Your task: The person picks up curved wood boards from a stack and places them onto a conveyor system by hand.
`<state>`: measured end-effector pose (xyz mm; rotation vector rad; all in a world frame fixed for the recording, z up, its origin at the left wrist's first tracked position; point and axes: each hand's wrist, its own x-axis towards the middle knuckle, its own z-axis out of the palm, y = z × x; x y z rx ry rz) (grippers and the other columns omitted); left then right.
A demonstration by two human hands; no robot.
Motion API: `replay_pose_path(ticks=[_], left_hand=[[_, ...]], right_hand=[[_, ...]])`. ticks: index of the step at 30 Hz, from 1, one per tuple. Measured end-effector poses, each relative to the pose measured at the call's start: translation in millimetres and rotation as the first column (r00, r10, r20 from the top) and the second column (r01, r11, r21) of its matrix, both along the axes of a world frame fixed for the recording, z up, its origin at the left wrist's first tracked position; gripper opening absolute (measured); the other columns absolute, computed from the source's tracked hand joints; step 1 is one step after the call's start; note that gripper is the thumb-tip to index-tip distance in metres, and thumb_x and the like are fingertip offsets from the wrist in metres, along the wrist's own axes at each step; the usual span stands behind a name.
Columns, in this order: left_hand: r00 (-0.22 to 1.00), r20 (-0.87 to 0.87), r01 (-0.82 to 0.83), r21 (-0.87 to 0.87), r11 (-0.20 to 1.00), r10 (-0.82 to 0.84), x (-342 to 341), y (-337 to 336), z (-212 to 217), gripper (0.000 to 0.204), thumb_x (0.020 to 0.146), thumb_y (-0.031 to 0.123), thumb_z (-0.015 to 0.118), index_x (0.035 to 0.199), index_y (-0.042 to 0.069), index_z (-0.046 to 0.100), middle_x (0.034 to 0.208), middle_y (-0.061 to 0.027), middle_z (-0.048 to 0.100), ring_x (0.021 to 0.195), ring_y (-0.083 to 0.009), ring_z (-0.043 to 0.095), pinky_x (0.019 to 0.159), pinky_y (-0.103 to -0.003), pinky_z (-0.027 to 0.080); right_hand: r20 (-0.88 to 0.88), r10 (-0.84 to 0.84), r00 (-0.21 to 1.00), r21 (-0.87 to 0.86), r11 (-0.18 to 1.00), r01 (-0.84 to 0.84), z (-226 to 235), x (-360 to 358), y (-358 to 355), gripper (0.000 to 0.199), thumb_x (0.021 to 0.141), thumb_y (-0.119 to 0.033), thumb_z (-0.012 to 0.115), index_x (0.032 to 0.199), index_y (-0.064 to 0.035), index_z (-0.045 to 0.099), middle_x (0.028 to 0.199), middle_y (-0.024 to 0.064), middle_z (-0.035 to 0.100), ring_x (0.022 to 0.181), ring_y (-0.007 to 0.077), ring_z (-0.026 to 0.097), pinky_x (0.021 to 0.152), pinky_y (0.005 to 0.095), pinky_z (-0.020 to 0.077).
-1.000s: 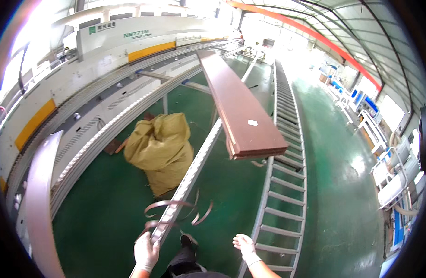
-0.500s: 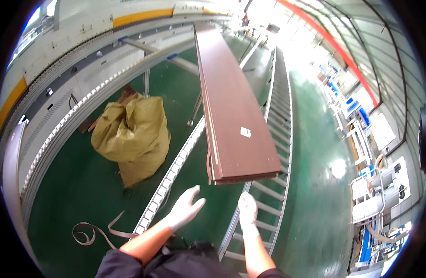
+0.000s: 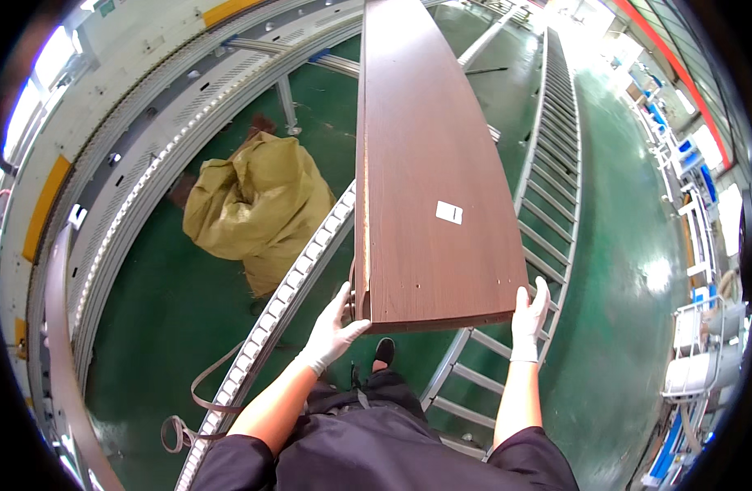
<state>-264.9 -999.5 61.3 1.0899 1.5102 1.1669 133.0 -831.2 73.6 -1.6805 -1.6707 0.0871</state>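
A long brown panel (image 3: 441, 254) stretches away from me, with a small white label (image 3: 449, 213) on its top face. A pale, rough strip shows along its left edge, and other layers seem to lie under it. My left hand (image 3: 333, 334), in a white glove, grips the near left corner, thumb at the front edge and fingers along the side. At the near right corner my right hand (image 3: 529, 319), gloved too, holds the panel from the side with thumb and fingers at its edge. The fingers' undersides are hidden.
A roller conveyor (image 3: 474, 380) runs beneath and right of the panel; a wheeled rail (image 3: 286, 299) is on the left. An olive sack (image 3: 257, 209) and a curled strip (image 3: 175, 434) lie on the green floor (image 3: 613, 327). A long machine (image 3: 44, 209) stands far left.
Both hands have moved forward and apart, from short of the panel onto its two near corners. The panel now appears closer and larger, and the view has shifted.
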Motion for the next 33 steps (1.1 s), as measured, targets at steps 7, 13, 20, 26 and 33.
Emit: replay_pose_path(ticks=[7,13,20,26,33], left_hand=[[0.793,0.31,-0.487,-0.194,0.851,0.525,-39,-13,17,0.047,0.105,0.036,0.056,0.134,0.0,0.058,0.112,-0.0079,0.072,0.097,-0.0155,0.066,0.087,-0.031,0.053],[0.929,0.371,0.08,-0.157,0.984,-0.016,6,9,37,0.085,0.093,0.04,0.072,0.153,-0.004,0.032,0.147,-0.0188,0.049,0.136,-0.0246,0.047,0.115,-0.036,0.036],[0.982,0.183,0.067,-0.144,0.987,-0.04,5,13,5,0.076,0.101,0.037,0.059,0.158,-0.001,0.025,0.153,-0.0194,0.045,0.14,-0.0272,0.043,0.116,-0.037,0.035],[0.848,0.521,0.277,-0.274,0.921,-0.1,-28,8,32,0.053,0.109,0.032,0.044,0.159,0.016,0.034,0.143,-0.003,0.054,0.119,-0.0132,0.054,0.101,-0.034,0.048],[0.964,0.265,0.124,-0.392,0.912,-0.017,-54,4,37,0.043,0.107,0.022,0.047,0.148,0.008,0.05,0.133,-0.0098,0.065,0.113,-0.0224,0.065,0.096,-0.037,0.054]], right_hand=[[-0.443,0.075,0.893,-0.369,0.893,-0.258,-5,16,31,0.038,0.1,-0.028,0.063,0.122,0.0034,0.066,0.11,0.0123,0.072,0.101,0.0209,0.065,0.093,0.035,0.0501],[-0.627,-0.024,0.779,-0.401,0.867,-0.296,-25,30,40,0.045,0.103,-0.031,0.059,0.127,0.007,0.064,0.116,0.0109,0.07,0.103,0.0182,0.063,0.094,0.034,0.0497],[-0.48,0.061,0.875,-0.364,0.894,-0.262,-19,34,11,0.044,0.103,-0.021,0.059,0.134,0.0101,0.058,0.13,0.0192,0.066,0.115,0.0251,0.063,0.104,0.0372,0.0467],[-0.395,0.022,0.919,-0.343,0.924,-0.169,-8,1,-36,0.041,0.097,-0.009,0.063,0.134,0.0084,0.058,0.136,0.0213,0.063,0.125,0.0284,0.06,0.11,0.0369,0.0438],[-0.293,-0.083,0.953,-0.124,0.991,0.048,-40,-13,-58,0.029,0.09,-0.008,0.068,0.118,0.0019,0.068,0.138,0.026,0.058,0.13,0.0386,0.054,0.112,0.0443,0.0415]])
